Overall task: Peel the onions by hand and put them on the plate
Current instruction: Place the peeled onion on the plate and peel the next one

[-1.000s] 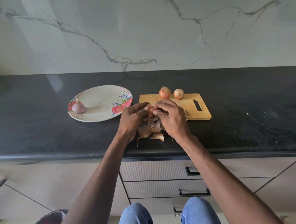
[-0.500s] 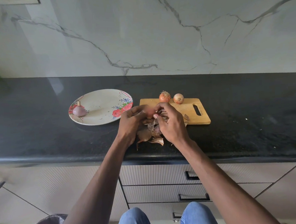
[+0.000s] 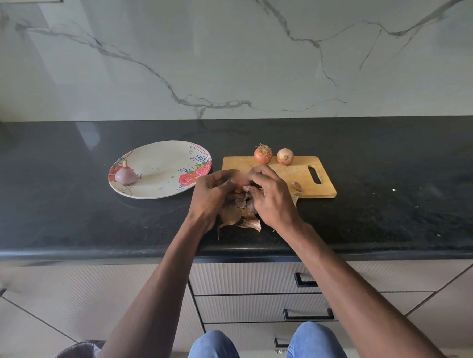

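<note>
I'm seeing a black speckled counter [image 3: 66, 217], white plate [image 3: 157, 167] with red roses, pale purple peeled onion [image 3: 125, 176], two orange-brown onions [image 3: 263, 154], tan wooden board [image 3: 298, 175], grey-veined marble wall [image 3: 222, 55]

Black speckled stone countertop [image 3: 66, 217]. Directly on it: round floral-patterned plate [image 3: 162, 155] at left; rectangular wooden cutting board [image 3: 298, 175] just right of it; loose brown onion skins [image 3: 242, 217] near the front edge.
</note>
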`<state>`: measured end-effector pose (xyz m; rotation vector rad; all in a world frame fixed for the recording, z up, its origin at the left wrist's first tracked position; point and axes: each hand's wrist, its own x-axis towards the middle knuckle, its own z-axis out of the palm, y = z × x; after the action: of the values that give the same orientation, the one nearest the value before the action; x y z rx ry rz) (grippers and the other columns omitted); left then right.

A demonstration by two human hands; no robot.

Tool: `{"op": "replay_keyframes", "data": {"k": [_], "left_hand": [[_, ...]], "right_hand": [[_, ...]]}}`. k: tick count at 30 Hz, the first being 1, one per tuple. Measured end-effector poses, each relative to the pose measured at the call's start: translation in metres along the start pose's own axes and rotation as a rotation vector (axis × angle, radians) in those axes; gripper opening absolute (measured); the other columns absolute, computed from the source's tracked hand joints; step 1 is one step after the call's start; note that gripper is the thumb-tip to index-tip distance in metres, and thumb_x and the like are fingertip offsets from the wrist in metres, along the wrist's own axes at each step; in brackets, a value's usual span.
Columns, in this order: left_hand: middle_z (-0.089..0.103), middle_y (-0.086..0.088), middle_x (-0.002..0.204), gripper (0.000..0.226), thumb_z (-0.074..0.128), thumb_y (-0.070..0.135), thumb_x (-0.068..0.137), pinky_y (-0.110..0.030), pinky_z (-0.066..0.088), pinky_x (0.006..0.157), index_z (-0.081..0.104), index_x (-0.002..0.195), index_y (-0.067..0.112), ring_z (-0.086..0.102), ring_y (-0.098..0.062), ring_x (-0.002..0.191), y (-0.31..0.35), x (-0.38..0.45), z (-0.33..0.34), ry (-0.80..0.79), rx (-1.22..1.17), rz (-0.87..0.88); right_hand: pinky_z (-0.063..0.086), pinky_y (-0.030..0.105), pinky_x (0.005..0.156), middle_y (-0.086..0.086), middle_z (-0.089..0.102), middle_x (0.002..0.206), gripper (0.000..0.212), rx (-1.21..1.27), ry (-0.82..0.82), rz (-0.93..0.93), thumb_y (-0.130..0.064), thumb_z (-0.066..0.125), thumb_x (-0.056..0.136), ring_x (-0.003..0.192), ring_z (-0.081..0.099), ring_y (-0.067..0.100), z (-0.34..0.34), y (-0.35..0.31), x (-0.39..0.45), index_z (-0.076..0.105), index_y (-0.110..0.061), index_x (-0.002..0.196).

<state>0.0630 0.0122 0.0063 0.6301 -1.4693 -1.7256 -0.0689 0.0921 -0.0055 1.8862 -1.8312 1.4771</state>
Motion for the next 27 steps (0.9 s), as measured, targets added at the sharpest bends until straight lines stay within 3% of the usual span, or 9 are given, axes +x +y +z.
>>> {"op": "replay_keyframes", "data": {"k": [5, 10, 14, 18, 21, 24, 27], "left_hand": [[0.076, -0.015, 0.095, 0.015, 0.063, 0.002, 0.096, -0.035, 0.063, 0.079, 0.068, 0.11, 0.001, 0.073, -0.026, 0.084, -0.002, 0.002, -0.002, 0.039, -0.06, -0.042], [0.073, -0.021, 0.105, 0.017, 0.061, 0.001, 0.096, -0.034, 0.063, 0.078, 0.066, 0.113, 0.0, 0.074, -0.03, 0.091, 0.0, 0.004, -0.002, 0.059, -0.15, -0.079], [0.072, -0.021, 0.106, 0.017, 0.058, -0.002, 0.098, -0.038, 0.062, 0.086, 0.063, 0.113, 0.001, 0.073, -0.033, 0.095, 0.003, 0.002, 0.001, 0.063, -0.189, -0.087], [0.067, -0.027, 0.118, 0.027, 0.053, -0.005, 0.098, -0.044, 0.06, 0.09, 0.058, 0.125, -0.005, 0.071, -0.039, 0.102, 0.002, 0.005, -0.002, 0.063, -0.218, -0.119], [0.068, -0.027, 0.113, 0.027, 0.051, -0.004, 0.099, -0.043, 0.06, 0.091, 0.058, 0.125, -0.007, 0.072, -0.036, 0.098, 0.004, 0.005, -0.002, 0.044, -0.266, -0.163], [0.07, -0.024, 0.107, 0.02, 0.054, -0.003, 0.098, -0.041, 0.061, 0.089, 0.062, 0.116, -0.004, 0.072, -0.033, 0.096, 0.007, 0.003, -0.002, 0.028, -0.289, -0.166], [0.073, -0.018, 0.103, 0.02, 0.057, -0.004, 0.096, -0.033, 0.063, 0.078, 0.064, 0.115, -0.001, 0.074, -0.025, 0.09, 0.009, 0.0, -0.002, 0.032, -0.308, -0.145]], "right_hand": [[0.052, 0.031, 0.072, 0.005, 0.053, 0.101, 0.017, -0.06, -0.02, -0.028, 0.014, 0.057, 0.085, 0.088, 0.055, 0.017, 0.004, 0.0, 0.0, 0.055, -0.002, 0.089], [0.051, 0.032, 0.069, 0.005, 0.055, 0.098, 0.014, -0.037, 0.007, 0.005, 0.01, 0.054, 0.09, 0.086, 0.055, 0.015, 0.002, -0.002, -0.002, 0.052, -0.003, 0.094], [0.051, 0.033, 0.065, 0.005, 0.059, 0.093, 0.012, -0.056, 0.035, 0.037, 0.007, 0.057, 0.091, 0.081, 0.057, 0.016, 0.0, -0.004, -0.004, 0.054, -0.004, 0.094], [0.056, 0.026, 0.071, 0.007, 0.066, 0.097, 0.015, -0.073, 0.11, 0.068, 0.004, 0.061, 0.089, 0.086, 0.063, 0.017, -0.003, -0.008, -0.003, 0.061, -0.005, 0.101], [0.057, 0.027, 0.07, 0.006, 0.067, 0.098, 0.007, -0.116, 0.157, 0.068, -0.001, 0.07, 0.086, 0.084, 0.064, 0.016, -0.004, -0.007, -0.002, 0.069, -0.002, 0.093], [0.06, 0.032, 0.081, 0.01, 0.072, 0.109, 0.025, -0.088, 0.161, 0.131, 0.001, 0.07, 0.086, 0.095, 0.069, 0.02, -0.003, -0.005, -0.001, 0.071, -0.002, 0.11], [0.053, 0.016, 0.087, 0.006, 0.072, 0.117, 0.039, 0.036, 0.12, 0.208, -0.021, 0.076, 0.087, 0.105, 0.067, 0.014, -0.007, -0.008, -0.001, 0.069, -0.007, 0.122]]}}
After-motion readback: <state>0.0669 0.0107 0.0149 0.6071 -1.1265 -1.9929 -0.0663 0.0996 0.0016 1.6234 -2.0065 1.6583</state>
